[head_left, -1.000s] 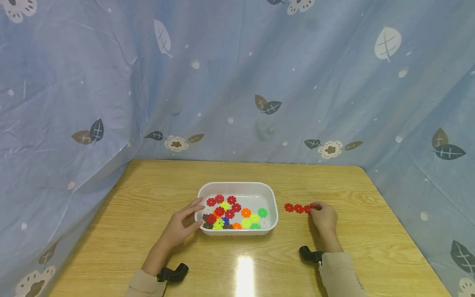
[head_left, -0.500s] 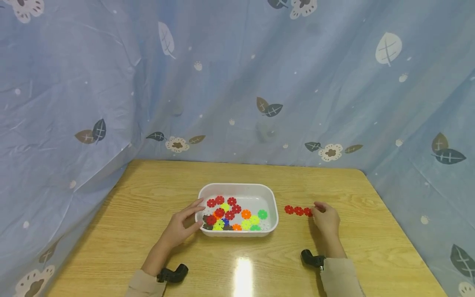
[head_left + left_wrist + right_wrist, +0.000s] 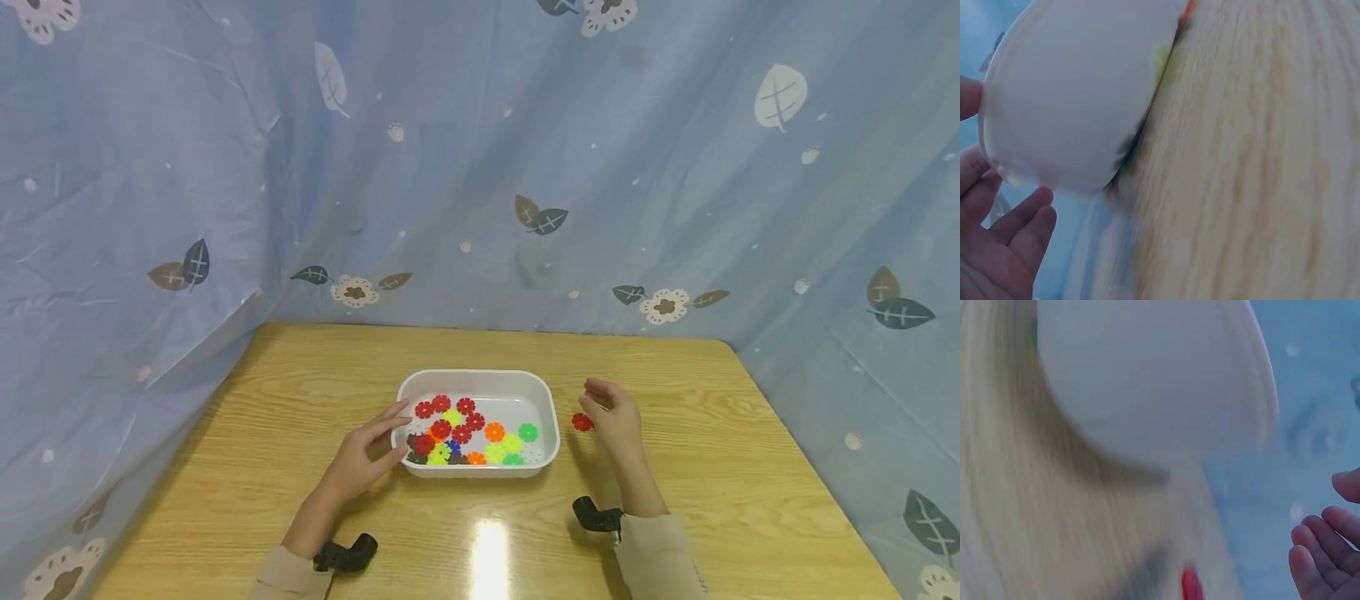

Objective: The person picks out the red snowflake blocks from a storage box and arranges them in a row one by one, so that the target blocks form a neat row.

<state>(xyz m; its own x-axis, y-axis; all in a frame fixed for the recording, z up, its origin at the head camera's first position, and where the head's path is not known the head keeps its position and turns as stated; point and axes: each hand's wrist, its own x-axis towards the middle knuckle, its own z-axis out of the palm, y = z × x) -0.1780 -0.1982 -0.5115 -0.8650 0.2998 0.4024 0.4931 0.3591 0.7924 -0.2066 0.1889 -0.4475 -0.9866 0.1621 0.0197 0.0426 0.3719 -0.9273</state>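
A white plastic tray (image 3: 480,472) sits on the table with red, yellow, green, orange and other snowflake-shaped building discs inside. My left hand (image 3: 363,457) lies at the tray's left end, its spread fingers and thumb touching the rim; the left wrist view has them at the tray wall (image 3: 1072,94). My right hand (image 3: 617,423) hovers right of the tray with nothing seen between its fingers; in the right wrist view its fingers are extended. One red snowflake disc (image 3: 582,422) shows beside this hand's fingertips, and the rest of the red row is hidden behind the hand.
The wooden table (image 3: 300,358) extends around the tray. A blue patterned cloth (image 3: 450,167) hangs behind it and at both sides. Black wrist cameras (image 3: 347,552) are strapped to both wrists.
My right hand has left the right end of the row of three red discs and moved left, towards the tray, covering part of the row. The left hand stays at the tray.
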